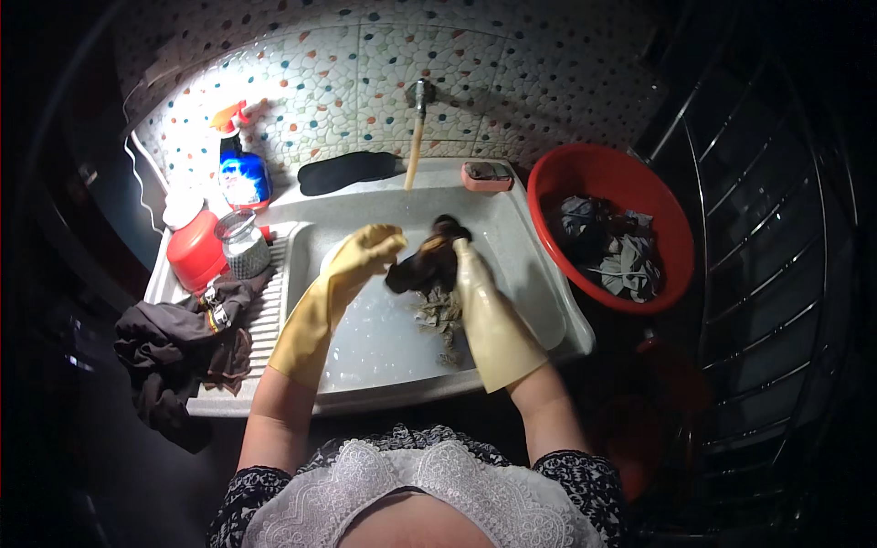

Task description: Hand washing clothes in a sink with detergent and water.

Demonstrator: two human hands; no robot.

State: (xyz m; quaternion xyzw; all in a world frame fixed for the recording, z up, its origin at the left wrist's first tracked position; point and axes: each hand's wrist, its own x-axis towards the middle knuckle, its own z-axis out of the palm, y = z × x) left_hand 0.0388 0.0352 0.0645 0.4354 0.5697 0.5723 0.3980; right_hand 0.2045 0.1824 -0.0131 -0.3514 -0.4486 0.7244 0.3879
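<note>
Both my hands wear long rubber gloves over a laundry sink with cloudy water in its basin. My right hand grips a dark wet cloth, blurred by motion, above the water. Just left of that cloth is my left hand, its fingers curled; whether it pinches anything is hidden. A patterned greenish-brown cloth lies below the dark one, partly in the water. At the back wall, a faucet with a hose-like spout points down into the basin.
Left, dark clothing drapes over the washboard, near a ribbed glass jar, red bottle and spray bottle. The back ledge holds a black insole-shaped item and pink soap dish. Right stands a red basin with clothes, beside metal railings.
</note>
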